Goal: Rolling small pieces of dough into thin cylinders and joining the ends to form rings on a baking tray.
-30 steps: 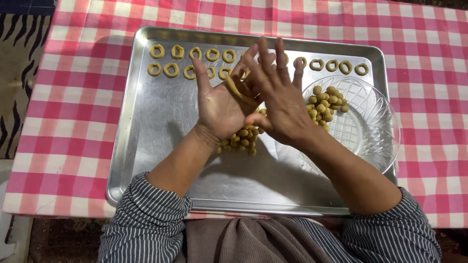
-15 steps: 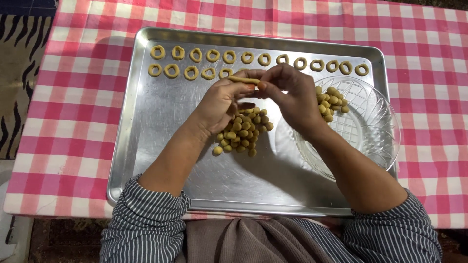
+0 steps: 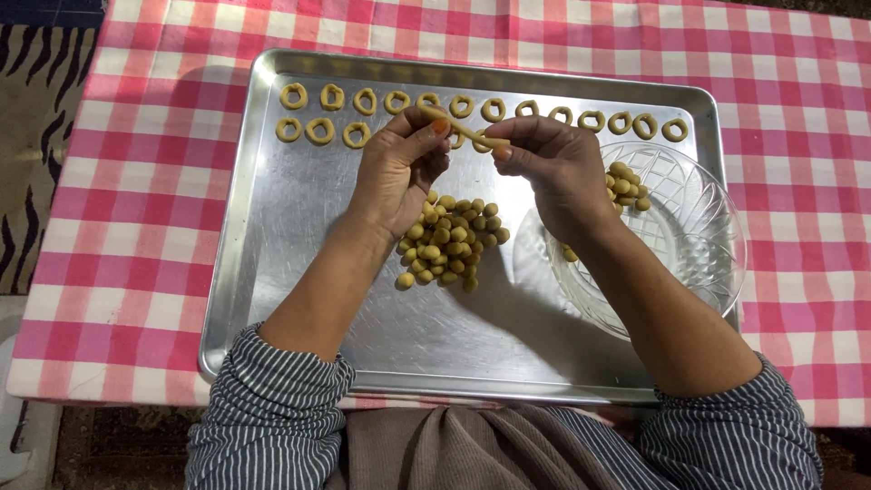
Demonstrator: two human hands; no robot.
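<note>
Dough rope (image 3: 464, 130), thin and pale yellow, stretches between both hands above the far part of the tray (image 3: 272, 272). Left hand (image 3: 399, 172) pinches one end between thumb and fingertips, its grip narrow and closed on the rope; right hand (image 3: 553, 168) pinches the other end the same way, thumb and forefinger tight on it. The rope tilts slightly, its left end higher than its right.

Below the hands, a heap of small dough balls (image 3: 451, 240) lies on the tray's bare metal, just beside the left wrist. A clear glass bowl (image 3: 699, 245) sits at the tray's right side, partly under the right forearm, with a few more balls (image 3: 624, 183) in its far part.

Dough rings (image 3: 318, 132) sit in two rows along the tray's far edge: a long row running nearly the full width, and a shorter row of three at the left, with more partly hidden behind the hands. The tray rests on a table covered with a pink and white checked cloth (image 3: 118, 200). Striped sleeves (image 3: 272, 408) cover both upper arms.
</note>
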